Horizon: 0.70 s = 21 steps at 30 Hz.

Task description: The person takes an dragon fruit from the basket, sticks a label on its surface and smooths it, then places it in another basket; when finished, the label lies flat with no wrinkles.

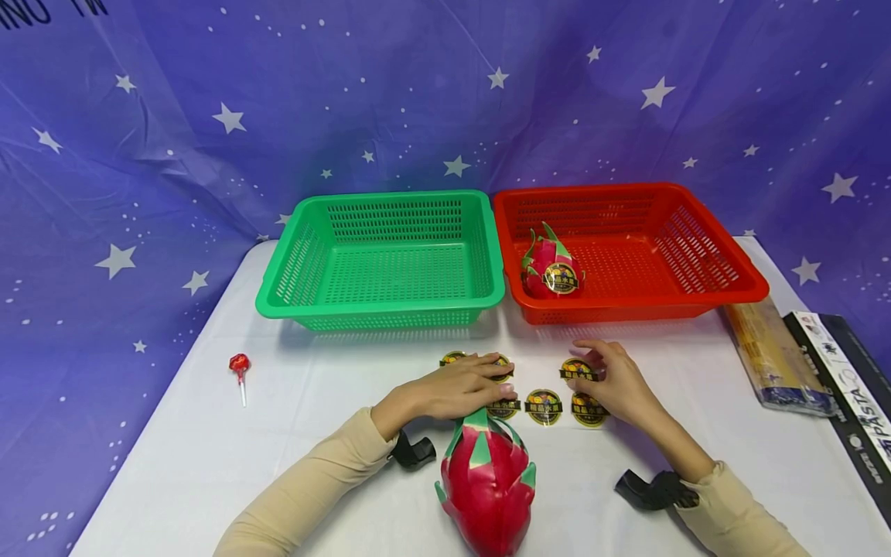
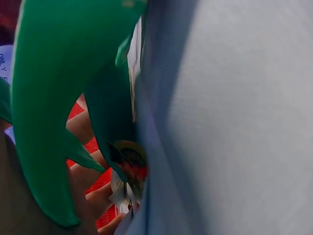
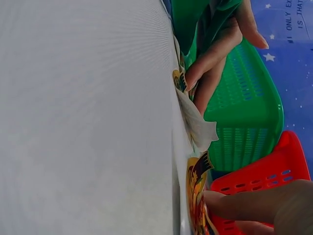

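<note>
A sheet of round black-and-gold fruit stickers (image 1: 544,407) lies on the table. My left hand (image 1: 455,387) rests over its left part with the fingers stretched out, covering some stickers. At the upper right sticker (image 1: 578,370), my right hand (image 1: 619,383) touches it with the thumb; thumb and index fingertips stand apart. In the right wrist view that sticker (image 3: 195,188) is seen nearly edge-on beside a finger. A red toy dragon fruit (image 1: 489,487) with green leaves lies just below the left hand. Its green leaves (image 2: 44,112) block much of the left wrist view.
Behind the sheet stand a green basket (image 1: 379,312) and a red basket (image 1: 640,308). The red one holds another dragon fruit (image 1: 550,263) bearing a sticker. A red lollipop (image 1: 240,363) lies left; a clear-wrapped package (image 1: 776,356) and a long black-and-white box (image 1: 849,387) lie right.
</note>
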Each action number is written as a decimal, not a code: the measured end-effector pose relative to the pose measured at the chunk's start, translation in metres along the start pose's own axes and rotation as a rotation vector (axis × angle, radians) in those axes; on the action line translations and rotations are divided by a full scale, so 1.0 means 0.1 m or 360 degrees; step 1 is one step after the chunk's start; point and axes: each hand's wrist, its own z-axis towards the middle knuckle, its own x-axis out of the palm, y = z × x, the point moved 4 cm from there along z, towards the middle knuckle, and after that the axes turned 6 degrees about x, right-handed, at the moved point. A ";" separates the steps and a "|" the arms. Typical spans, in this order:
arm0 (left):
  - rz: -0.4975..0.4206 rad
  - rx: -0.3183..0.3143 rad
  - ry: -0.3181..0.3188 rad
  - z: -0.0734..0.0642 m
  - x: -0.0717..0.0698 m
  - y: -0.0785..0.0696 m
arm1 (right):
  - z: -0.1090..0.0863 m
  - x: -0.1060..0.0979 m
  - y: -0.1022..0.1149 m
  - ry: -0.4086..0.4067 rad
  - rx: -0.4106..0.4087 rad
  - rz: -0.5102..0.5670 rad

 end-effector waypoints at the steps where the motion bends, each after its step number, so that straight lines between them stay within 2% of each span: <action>1: 0.0002 0.0001 -0.0003 0.00 0.00 0.00 | 0.00 0.00 0.00 -0.0020 -0.0014 0.0012; 8: 0.0004 -0.0004 -0.0009 -0.01 -0.01 -0.01 | 0.00 0.00 -0.01 -0.0110 -0.0097 0.0113; 21: -0.0010 -0.0017 -0.0030 0.00 0.00 -0.01 | 0.00 0.04 -0.02 -0.0010 -0.0155 0.0084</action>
